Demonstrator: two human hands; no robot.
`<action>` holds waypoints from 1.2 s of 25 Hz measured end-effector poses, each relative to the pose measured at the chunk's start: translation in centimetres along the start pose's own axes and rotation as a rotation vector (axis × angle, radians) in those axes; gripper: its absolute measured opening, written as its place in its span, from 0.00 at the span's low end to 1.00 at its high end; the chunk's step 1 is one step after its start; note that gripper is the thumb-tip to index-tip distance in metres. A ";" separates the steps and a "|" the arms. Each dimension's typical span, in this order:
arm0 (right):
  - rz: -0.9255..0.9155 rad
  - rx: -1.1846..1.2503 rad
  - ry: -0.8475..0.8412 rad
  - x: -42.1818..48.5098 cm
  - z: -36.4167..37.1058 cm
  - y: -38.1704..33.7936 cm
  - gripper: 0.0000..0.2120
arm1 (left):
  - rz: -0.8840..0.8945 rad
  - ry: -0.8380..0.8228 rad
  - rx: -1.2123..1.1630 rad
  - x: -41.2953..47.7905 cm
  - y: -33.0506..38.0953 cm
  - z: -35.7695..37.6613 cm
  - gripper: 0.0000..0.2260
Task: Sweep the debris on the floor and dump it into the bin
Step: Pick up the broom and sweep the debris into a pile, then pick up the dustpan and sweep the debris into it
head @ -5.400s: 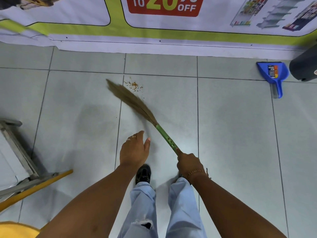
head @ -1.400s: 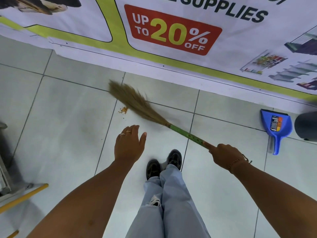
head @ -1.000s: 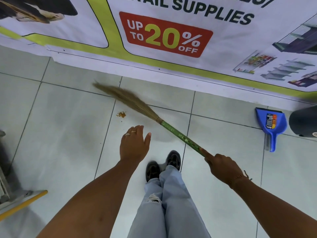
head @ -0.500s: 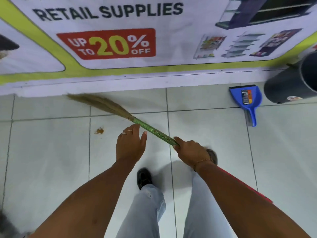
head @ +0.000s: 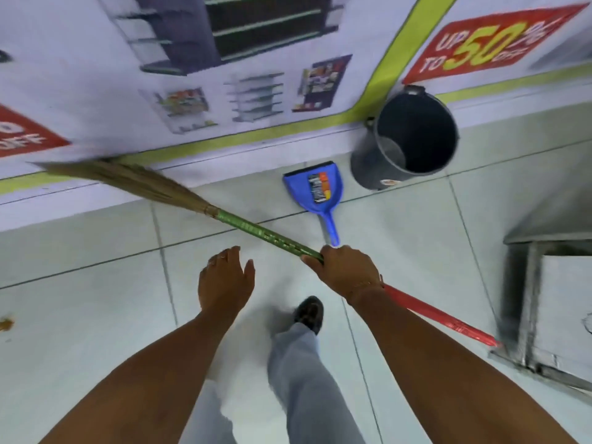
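Pale grey floor tiles (head: 96, 315) ran up to a printed sales banner (head: 256, 59) along the far edge of the floor. Fingers of the person's right hand (head: 347, 272) were curled tightly round the handle of a long grass broom (head: 262, 233), gripping it where the green-wrapped section met the red section. From that grip the green section ran up and left to the tan bristles, which lay blurred against the foot of the banner, while the red end slanted back toward a metal frame (head: 528, 299) at the right edge of the floor. The left hand (head: 224, 280) hovered palm down above the tiles and held nothing, its fingers loosely extended and close together, the thumb spread apart, with rings showing on the fingers. A blue plastic dustpan (head: 315, 193) lay flat near the far edge, its handle pointing toward the right hand and ending just beyond the knuckles. Just beside the dustpan, on its right, a dark grey round plastic bin (head: 368, 161) stood open against the banner. A small clump of brown debris (head: 6, 323) lay at the left edge of the floor, well apart from the broom's bristles, the dustpan and the bin. One dark shoe (head: 309, 312) below pale blue jeans was stepping forward between the arms.
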State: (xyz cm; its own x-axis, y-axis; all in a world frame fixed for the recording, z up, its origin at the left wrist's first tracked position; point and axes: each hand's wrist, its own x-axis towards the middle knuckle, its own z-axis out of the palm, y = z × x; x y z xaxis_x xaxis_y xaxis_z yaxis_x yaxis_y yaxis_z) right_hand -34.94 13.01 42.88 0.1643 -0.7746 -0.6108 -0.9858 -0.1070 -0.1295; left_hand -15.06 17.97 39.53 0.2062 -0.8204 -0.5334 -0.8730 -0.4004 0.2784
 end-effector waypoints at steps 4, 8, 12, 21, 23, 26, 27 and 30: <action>-0.007 -0.029 0.019 6.0 -0.9 10.2 0.28 | -0.044 -0.228 0.001 5.4 8.7 6.3 0.23; -0.050 -0.094 0.075 13.7 1.6 17.6 0.27 | -0.072 -0.377 -0.030 13.4 13.5 15.4 0.25; -0.037 -0.078 0.122 19.2 5.9 23.7 0.27 | -0.296 -0.424 -0.292 20.5 15.7 24.1 0.29; -0.021 -0.007 0.204 27.2 14.3 29.2 0.28 | -0.697 -0.407 -0.734 30.6 19.1 37.5 0.36; -0.019 -0.006 0.229 28.0 15.3 29.0 0.28 | -0.723 -0.321 -0.769 31.7 20.0 38.8 0.34; 0.014 0.004 0.252 28.8 16.2 28.3 0.26 | -0.714 -0.274 -0.775 32.2 20.4 39.7 0.27; 0.028 0.014 0.250 28.7 16.2 28.0 0.25 | -0.694 -0.258 -0.758 32.0 20.3 39.5 0.25; 0.020 0.029 0.257 27.2 15.5 26.6 0.21 | -0.633 -0.231 -0.710 29.6 19.4 38.0 0.20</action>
State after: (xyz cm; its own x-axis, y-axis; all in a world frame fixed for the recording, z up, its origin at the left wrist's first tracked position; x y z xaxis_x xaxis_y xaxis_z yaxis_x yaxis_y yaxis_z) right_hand -56.17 -1.23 10.71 0.1267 -0.9098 -0.3953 -0.9867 -0.0748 -0.1440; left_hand -42.69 1.43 -1.16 0.3878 -0.2992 -0.8718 -0.1459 -0.9538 0.2625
